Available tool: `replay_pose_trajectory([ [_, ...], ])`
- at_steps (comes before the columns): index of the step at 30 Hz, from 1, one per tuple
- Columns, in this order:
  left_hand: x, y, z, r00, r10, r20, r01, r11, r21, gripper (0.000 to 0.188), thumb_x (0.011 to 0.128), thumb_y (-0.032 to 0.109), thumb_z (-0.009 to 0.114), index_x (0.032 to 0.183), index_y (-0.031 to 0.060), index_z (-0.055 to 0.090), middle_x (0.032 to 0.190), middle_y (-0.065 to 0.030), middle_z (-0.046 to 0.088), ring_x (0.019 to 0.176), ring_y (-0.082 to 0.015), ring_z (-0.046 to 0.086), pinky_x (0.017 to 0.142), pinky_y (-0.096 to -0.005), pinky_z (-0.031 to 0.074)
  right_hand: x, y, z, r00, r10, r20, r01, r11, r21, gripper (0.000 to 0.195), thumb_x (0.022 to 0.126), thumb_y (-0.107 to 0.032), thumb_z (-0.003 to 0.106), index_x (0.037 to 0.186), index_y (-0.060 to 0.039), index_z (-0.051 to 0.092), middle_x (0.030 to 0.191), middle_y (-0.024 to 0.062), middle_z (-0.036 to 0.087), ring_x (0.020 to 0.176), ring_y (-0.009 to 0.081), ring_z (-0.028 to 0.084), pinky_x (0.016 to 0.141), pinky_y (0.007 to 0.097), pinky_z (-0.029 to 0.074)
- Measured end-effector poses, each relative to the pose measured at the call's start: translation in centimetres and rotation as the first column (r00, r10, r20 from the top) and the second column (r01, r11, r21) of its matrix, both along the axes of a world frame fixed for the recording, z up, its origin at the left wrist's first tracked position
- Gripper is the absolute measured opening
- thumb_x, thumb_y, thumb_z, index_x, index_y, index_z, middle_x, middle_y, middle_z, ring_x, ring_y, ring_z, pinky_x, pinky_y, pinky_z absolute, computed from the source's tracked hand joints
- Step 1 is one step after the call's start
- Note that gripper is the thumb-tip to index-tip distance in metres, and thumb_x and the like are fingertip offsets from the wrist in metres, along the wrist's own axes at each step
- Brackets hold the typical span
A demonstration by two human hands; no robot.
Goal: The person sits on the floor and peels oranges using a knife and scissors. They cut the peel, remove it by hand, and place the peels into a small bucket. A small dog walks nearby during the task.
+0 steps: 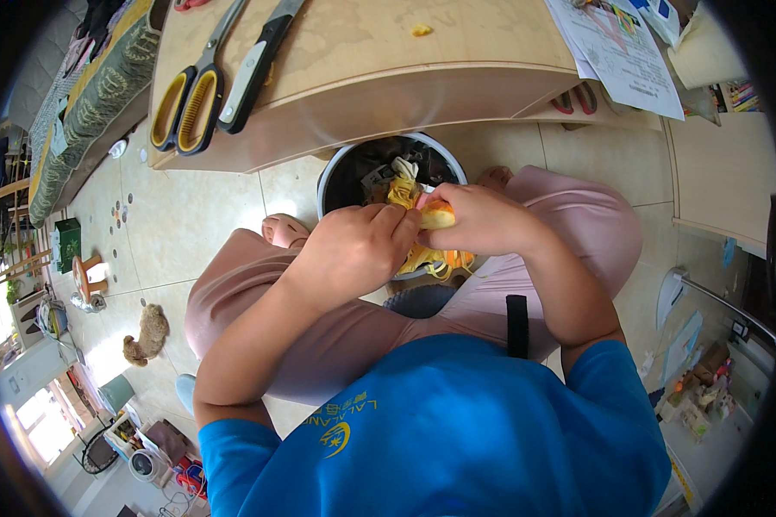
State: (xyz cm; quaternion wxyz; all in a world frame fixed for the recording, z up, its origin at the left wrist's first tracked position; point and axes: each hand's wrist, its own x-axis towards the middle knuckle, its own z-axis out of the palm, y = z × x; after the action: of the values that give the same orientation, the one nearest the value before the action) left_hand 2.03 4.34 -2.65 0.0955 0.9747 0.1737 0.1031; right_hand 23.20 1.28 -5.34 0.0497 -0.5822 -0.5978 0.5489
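Observation:
My right hand (478, 216) grips a piece of orange-and-yellow fruit (438, 215), perhaps citrus, between thumb and fingers. Against its side rest the bent fingers of my left hand (365, 249); whether they hold a bit of it is hidden. Both hands are over a round trash bin (456, 165) with a pale rim and dark lining, between my knees. Inside the bin lie yellow peels (402, 192), a crumpled white scrap and other waste. More yellow and orange peel strips (456, 260) show at its near side, below my hands.
Scissors (197, 106) and a black-and-grey-handled knife (255, 81) lie on the wooden table (362, 45), their handles at its edge. A yellow scrap (421, 30) and printed papers (634, 58) are there too. A curly brown dog (147, 335) is on the tiled floor at left.

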Motion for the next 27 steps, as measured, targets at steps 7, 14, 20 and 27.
replay_pose_trajectory([
  [7, -0.3, 0.8, -0.7, 0.998, -0.059, 0.022, 0.061, 0.989, -0.134, 0.031, 0.073, 0.009, 0.067, 0.103, -0.0001, 0.065, 0.094, -0.0105, 0.068, 0.079, -0.0244, 0.069, 0.065, -0.0331, 0.056, -0.2, -0.1, 0.3, 0.992, 0.058, 0.116, -0.054, 0.998, -0.032, 0.060, 0.072, -0.040, 0.072, 0.115, -0.0007, 0.061, 0.101, 0.0192, 0.068, 0.093, 0.0308, 0.067, 0.081, 0.0365, 0.051],
  [14, -0.4, 1.6, -1.0, 0.977, 0.010, 0.211, 0.064, 0.937, -0.342, 0.018, 0.079, 0.004, 0.069, 0.097, 0.0000, 0.070, 0.089, -0.0118, 0.069, 0.073, -0.0233, 0.069, 0.060, -0.0322, 0.057, -0.1, -0.5, 0.6, 0.996, 0.055, 0.067, -0.058, 0.998, 0.035, 0.062, 0.072, -0.040, 0.074, 0.118, -0.0010, 0.059, 0.102, 0.0193, 0.067, 0.095, 0.0288, 0.067, 0.083, 0.0349, 0.051],
  [20, -0.9, 1.5, -0.1, 0.884, 0.442, 0.153, -0.112, 0.518, -0.848, 0.021, 0.089, 0.005, 0.067, 0.109, 0.0007, 0.069, 0.092, -0.0103, 0.069, 0.067, -0.0128, 0.068, 0.046, -0.0223, 0.055, 0.8, -0.4, 0.5, 0.993, -0.028, -0.115, 0.035, 0.998, 0.058, 0.067, 0.075, -0.043, 0.073, 0.120, 0.0039, 0.056, 0.104, 0.0216, 0.066, 0.095, 0.0289, 0.067, 0.082, 0.0347, 0.051],
  [27, -1.0, 1.2, -0.4, 0.861, 0.428, 0.275, -0.008, 0.552, -0.834, 0.025, 0.086, 0.010, 0.071, 0.110, 0.0017, 0.069, 0.104, -0.0110, 0.066, 0.081, -0.0146, 0.068, 0.046, -0.0201, 0.053, 1.3, -0.5, 0.2, 0.986, -0.043, -0.160, 0.046, 0.999, 0.013, 0.072, 0.076, -0.046, 0.073, 0.121, 0.0071, 0.054, 0.106, 0.0248, 0.065, 0.098, 0.0308, 0.066, 0.084, 0.0351, 0.051],
])
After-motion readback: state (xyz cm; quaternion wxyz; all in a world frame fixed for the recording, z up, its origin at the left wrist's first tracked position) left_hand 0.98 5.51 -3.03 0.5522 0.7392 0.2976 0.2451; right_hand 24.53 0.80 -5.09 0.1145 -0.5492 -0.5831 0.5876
